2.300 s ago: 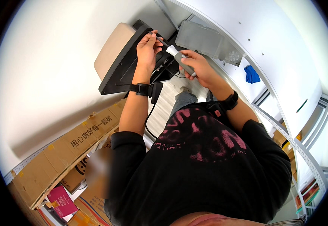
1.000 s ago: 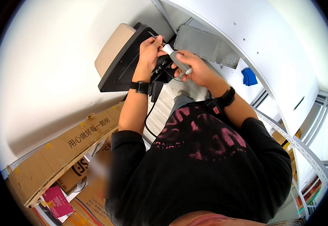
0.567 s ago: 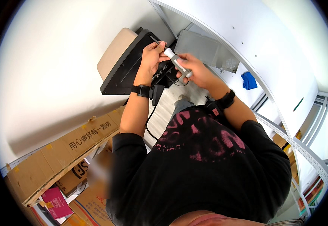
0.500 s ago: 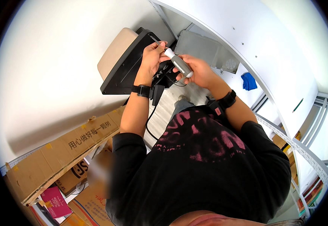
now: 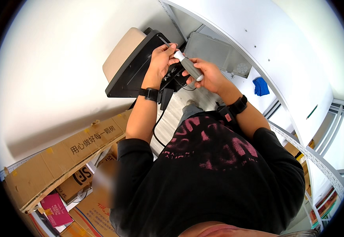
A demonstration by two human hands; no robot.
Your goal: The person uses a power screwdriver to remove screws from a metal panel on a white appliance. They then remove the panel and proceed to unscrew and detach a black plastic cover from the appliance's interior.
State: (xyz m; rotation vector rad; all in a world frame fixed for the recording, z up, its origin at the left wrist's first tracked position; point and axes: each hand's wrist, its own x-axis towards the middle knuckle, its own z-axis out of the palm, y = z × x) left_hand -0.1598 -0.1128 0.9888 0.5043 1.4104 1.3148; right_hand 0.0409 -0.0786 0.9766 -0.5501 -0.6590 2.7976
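A screwdriver with a grey and white handle [image 5: 191, 68] slants across in front of me, its metal shaft pointing up and left. The fingers of my right hand [image 5: 210, 76] are around the lower part of that handle. Higher up, my left hand [image 5: 160, 62] pinches the shaft close to the white collar. The tip reaches the upper corner of a black panel [image 5: 134, 75], which is tilted and backed by a beige padded piece [image 5: 120, 51], like the underside of a seat. Dark metal parts beneath my hands are partly hidden.
A grey bin-like container [image 5: 207, 47] lies beyond my hands. On the white surface at right are a blue cloth [image 5: 261, 86] and a dark green pen-like stick [image 5: 312, 111]. Cardboard [image 5: 61, 158] edges a shelf at lower left, with boxes below. A black cable [image 5: 155, 132] hangs by my left forearm.
The screwdriver handle has turned a little in my right hand, so its printed side no longer shows. Both hands keep nearly the same place.
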